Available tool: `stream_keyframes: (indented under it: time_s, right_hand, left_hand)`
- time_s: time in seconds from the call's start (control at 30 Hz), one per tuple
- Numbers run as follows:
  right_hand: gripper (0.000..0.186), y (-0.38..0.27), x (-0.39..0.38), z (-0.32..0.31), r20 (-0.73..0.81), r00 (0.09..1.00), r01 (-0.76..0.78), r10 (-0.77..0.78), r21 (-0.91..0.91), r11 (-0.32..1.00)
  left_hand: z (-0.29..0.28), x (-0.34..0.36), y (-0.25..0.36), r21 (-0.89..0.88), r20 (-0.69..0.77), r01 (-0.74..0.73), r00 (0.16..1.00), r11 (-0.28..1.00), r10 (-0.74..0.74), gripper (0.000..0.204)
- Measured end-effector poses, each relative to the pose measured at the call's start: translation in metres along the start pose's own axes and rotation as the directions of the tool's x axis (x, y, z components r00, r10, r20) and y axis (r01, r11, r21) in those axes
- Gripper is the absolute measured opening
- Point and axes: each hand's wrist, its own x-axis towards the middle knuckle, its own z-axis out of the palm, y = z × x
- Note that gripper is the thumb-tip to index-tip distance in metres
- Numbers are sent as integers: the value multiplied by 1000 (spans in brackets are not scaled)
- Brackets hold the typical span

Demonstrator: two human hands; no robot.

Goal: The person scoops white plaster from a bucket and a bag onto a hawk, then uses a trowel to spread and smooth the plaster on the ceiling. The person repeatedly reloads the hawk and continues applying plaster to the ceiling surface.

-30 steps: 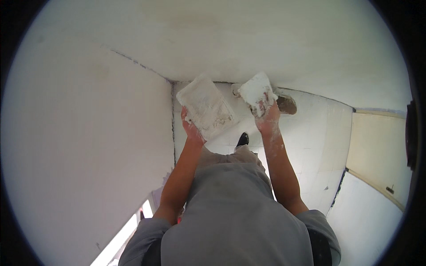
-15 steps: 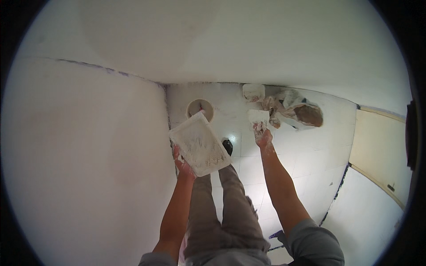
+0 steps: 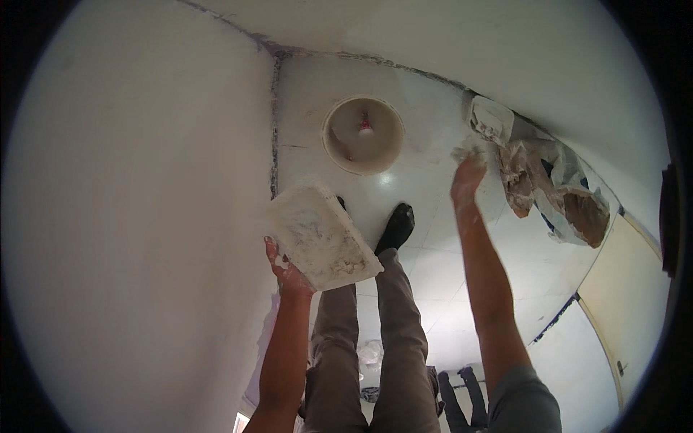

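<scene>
My left hand is closed on the near left corner of a white rectangular tray, smeared with wet-looking white plaster and lumps near its right edge. The tray tilts in front of my legs. To the right my right hand is stretched out above the floor, blurred by motion. It is closed on a putty scraper, whose pale blade is smeared and hard to make out. A little beyond that hand lies a white square tub with plaster residue inside.
A round cream bucket with a red-handled tool in it stands on the white tiled floor near the wall corner. Crumpled plaster bags lie along the right wall. My black shoe is below the bucket. Another person's dark trouser legs show behind me.
My view has tipped downward and closer, so the bucket and bags look larger. My right hand with the scraper has moved right, toward the bags and tub. The tray stays in my left hand.
</scene>
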Motion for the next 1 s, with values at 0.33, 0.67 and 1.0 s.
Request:
stream_keyframes:
  time_s: [0.33, 0.67, 1.0]
  right_hand:
    - [62, -7, -43, 203, 503, 863, 460, -43, -747, 480]
    - [72, 43, 19, 201, 547, 818, 533, 178, -837, 123]
    - [49, 139, 32, 178, 704, 651, 752, 283, -647, -122]
  left_hand:
    - [-29, 62, -21, -196, 46, 4, 999, 981, 5, 70]
    - [-76, 73, -43, -309, 3, 12, 1000, 951, -12, 73]
    - [-106, 60, -44, -304, -150, -26, 988, 952, -21, 75]
